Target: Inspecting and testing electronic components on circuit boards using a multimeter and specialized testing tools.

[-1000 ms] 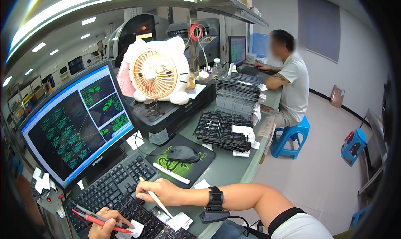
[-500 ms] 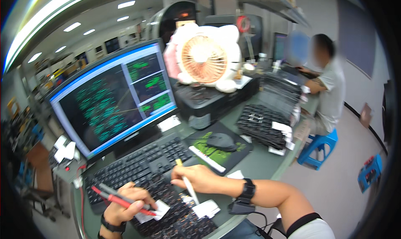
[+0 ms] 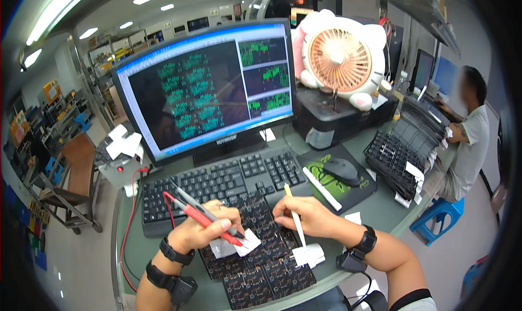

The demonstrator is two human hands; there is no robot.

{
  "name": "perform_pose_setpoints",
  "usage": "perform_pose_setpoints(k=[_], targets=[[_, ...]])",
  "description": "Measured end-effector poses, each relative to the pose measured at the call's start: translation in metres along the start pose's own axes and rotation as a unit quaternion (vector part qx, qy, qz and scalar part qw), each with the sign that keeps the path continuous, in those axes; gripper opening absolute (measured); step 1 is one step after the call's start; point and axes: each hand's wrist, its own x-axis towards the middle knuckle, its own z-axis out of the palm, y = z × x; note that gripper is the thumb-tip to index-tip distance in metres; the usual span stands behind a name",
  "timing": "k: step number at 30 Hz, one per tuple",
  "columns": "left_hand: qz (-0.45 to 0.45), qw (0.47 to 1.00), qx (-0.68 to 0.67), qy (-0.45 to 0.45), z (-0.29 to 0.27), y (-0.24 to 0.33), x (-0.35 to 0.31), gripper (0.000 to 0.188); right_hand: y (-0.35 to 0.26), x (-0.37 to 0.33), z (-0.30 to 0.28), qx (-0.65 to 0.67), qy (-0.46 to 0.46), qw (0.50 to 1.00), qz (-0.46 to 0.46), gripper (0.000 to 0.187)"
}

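Two pen-shaped tools rest in my closed left hand (image 3: pixel 204 232): a red test probe (image 3: pixel 202 217) and a grey probe (image 3: pixel 191 203). Their tips point down at white paper slips (image 3: pixel 250 242) under my fingers, over the left side of a black circuit board panel (image 3: pixel 247 289). My right hand (image 3: pixel 309 216) pinches a slim white pen-like stick (image 3: pixel 297 224) with a yellowish upper end. Its lower end reaches other white paper slips (image 3: pixel 309 255) at the panel's right edge. The finger pads of my left hand are partly hidden.
A black keyboard (image 3: pixel 217 183) and a monitor (image 3: pixel 190 99) stand behind the panel. Right of them are a mouse (image 3: pixel 341 171) on its mat, a white fan (image 3: pixel 340 61) and stacked black trays (image 3: pixel 394 159). A red cable (image 3: pixel 126 246) hangs at the left. Another person (image 3: pixel 470 131) sits at the right.
The view has swung left and levelled, so the bench sits farther right and looks sharper. Both hands keep their tools over the panel.
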Motion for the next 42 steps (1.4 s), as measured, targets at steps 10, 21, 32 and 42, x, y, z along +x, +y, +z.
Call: perform_pose_setpoints(k=[10, 21, 32, 42], targets=[[-0.012, 1.000, -0.013, 0.022, 0.001, -0.006, -0.001, 0.045, 0.008, 0.005, 0.004, -0.062, -0.007, 0.997, -0.049, 0.018], [-0.062, 0.988, -0.126, 0.061, 0.009, -0.013, -0.003, 0.045, 0.006, 0.004, 0.004, -0.064, -0.020, 0.996, -0.060, 0.019], [-0.065, 0.994, -0.064, 0.056, 0.009, -0.015, -0.001, 0.050, 0.009, 0.004, 0.003, -0.088, -0.023, 0.993, -0.081, 0.021], [-0.074, 0.991, -0.099, 0.053, 0.010, -0.015, -0.001, 0.049, 0.006, 0.005, 0.003, -0.086, -0.027, 0.993, -0.081, 0.020]])
